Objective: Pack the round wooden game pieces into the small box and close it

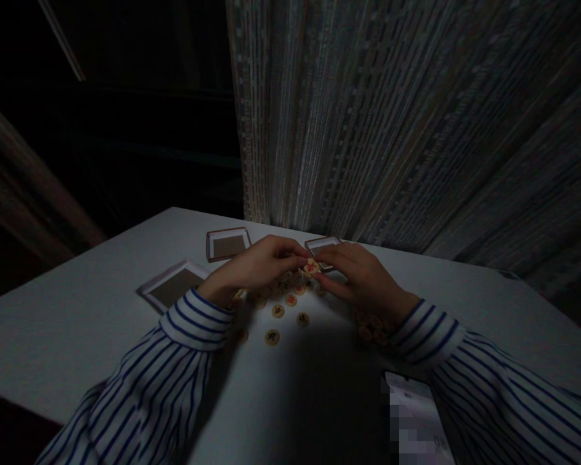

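Between my two hands, above the table, is a round wooden xiangqi piece (311, 267) with a red character. My right hand (356, 271) pinches it between thumb and fingers. The fingertips of my left hand (266, 258) are closed together at the piece's left edge. Loose xiangqi pieces with black or red characters lie below, among them a black-marked piece (272, 337) and a red-marked piece (291, 299). Under my right wrist sits a further cluster of pieces (372, 328), partly in shadow. My left wrist hides some pieces too.
The white table (97, 310) carries an open box part (228, 244) at the back, a larger shallow tray or lid (172, 287) at left, and another box (324, 243) behind my right hand. A phone (419, 413) lies at the front right. A patterned curtain (368, 116) hangs behind.
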{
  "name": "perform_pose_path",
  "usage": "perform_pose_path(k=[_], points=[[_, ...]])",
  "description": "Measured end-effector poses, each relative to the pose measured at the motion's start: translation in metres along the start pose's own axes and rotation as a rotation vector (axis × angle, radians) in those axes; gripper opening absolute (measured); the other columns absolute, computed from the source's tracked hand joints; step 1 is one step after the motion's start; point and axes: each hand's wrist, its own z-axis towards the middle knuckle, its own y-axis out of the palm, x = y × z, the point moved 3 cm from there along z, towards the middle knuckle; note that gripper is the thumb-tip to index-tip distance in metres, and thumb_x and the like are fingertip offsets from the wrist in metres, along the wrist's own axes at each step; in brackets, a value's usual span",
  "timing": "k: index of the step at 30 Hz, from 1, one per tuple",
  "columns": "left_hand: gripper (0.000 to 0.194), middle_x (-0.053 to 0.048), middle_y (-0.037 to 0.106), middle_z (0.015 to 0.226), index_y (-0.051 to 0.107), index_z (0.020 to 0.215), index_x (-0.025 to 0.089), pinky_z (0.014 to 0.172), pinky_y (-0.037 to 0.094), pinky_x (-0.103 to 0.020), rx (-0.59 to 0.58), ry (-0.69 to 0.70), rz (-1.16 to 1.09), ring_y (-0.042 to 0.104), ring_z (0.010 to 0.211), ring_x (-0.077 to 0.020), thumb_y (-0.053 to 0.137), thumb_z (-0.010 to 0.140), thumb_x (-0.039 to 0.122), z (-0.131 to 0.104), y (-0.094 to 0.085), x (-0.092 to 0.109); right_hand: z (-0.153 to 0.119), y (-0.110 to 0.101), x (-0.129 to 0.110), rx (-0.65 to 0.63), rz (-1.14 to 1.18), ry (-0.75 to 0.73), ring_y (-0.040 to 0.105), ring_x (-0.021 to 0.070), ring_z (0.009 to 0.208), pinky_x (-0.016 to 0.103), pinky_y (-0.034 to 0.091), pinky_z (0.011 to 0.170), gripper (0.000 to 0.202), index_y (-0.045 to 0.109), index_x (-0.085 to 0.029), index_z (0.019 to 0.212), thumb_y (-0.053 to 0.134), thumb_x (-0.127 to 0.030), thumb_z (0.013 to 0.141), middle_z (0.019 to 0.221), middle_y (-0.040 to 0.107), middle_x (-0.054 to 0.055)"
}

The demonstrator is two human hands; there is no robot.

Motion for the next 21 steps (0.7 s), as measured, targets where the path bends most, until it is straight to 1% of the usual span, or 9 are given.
perform_pose_path(k=[6,11,14,17,21], points=[[0.023,-0.004,0.069,0.091,0.064,0.094,0.014,0.079,0.046,-0.028,0.000,-0.005,-0.085,0.062,0.086,-0.0155,0.058,0.076,0.028,-0.012,0.010,0.010,-0.009,-0.013,-0.009,0.058,0.007,0.001,0.057,0.0198,0.086,0.035,0.043,0.077,0.021,0.059,-0.017,0.097,0.051,-0.030,0.083,0.091,0.065,0.009],[0.026,-0.004,0.069,0.092,0.064,0.098,0.015,0.083,0.045,-0.028,-0.024,0.013,-0.220,0.061,0.090,-0.0156,0.061,0.074,0.027,-0.020,0.027,0.017,-0.018,-0.023,-0.017,0.067,-0.019,0.038,0.057,0.0197,0.083,0.034,0.043,0.074,0.020,0.059,-0.016,0.094,0.051,-0.031,0.083,0.087,0.065,0.009],[0.029,-0.004,0.069,0.092,0.062,0.100,0.015,0.080,0.046,-0.028,-0.010,0.011,-0.285,0.062,0.087,-0.0147,0.063,0.073,0.025,-0.020,0.037,0.016,-0.027,-0.027,-0.018,0.085,-0.027,0.050,0.056,0.0194,0.082,0.033,0.042,0.073,0.020,0.059,-0.016,0.095,0.052,-0.031,0.083,0.087,0.065,0.008],[0.031,-0.005,0.068,0.091,0.062,0.101,0.014,0.076,0.046,-0.027,0.014,-0.023,-0.285,0.062,0.082,-0.0140,0.064,0.071,0.024,-0.018,0.047,0.015,-0.037,-0.029,-0.018,0.083,-0.024,0.069,0.056,0.0189,0.082,0.032,0.042,0.072,0.020,0.058,-0.017,0.096,0.052,-0.030,0.083,0.087,0.065,0.007],[0.028,-0.006,0.069,0.090,0.063,0.097,0.012,0.078,0.046,-0.027,0.024,-0.010,-0.290,0.062,0.083,-0.0141,0.064,0.071,0.023,-0.015,0.058,0.022,-0.048,-0.036,-0.018,0.072,-0.022,0.110,0.056,0.0191,0.082,0.033,0.041,0.072,0.020,0.058,-0.017,0.097,0.052,-0.030,0.083,0.089,0.065,0.007]])
